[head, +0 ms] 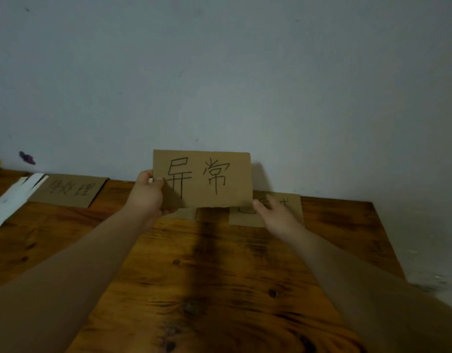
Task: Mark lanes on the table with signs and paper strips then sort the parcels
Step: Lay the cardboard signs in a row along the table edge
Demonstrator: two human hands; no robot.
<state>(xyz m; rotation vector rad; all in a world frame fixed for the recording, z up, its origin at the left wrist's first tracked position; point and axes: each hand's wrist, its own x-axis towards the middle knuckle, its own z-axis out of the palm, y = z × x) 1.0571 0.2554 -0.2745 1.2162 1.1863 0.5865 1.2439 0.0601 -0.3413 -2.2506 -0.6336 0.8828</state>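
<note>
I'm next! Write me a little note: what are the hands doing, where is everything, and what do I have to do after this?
Left hand: pinches the left edge of the raised sign, held upright in front of the wall.
Right hand: fingers straight, at that sign's lower right corner; I cannot tell if it touches.
Lying flat along the table's far edge: left sign and right sign.
Paper strips: on the table's left side.
Done: two signs laid.
Left: put this sign down, lay the strips as lane lines, sort the parcels. No parcels are in view.
</note>
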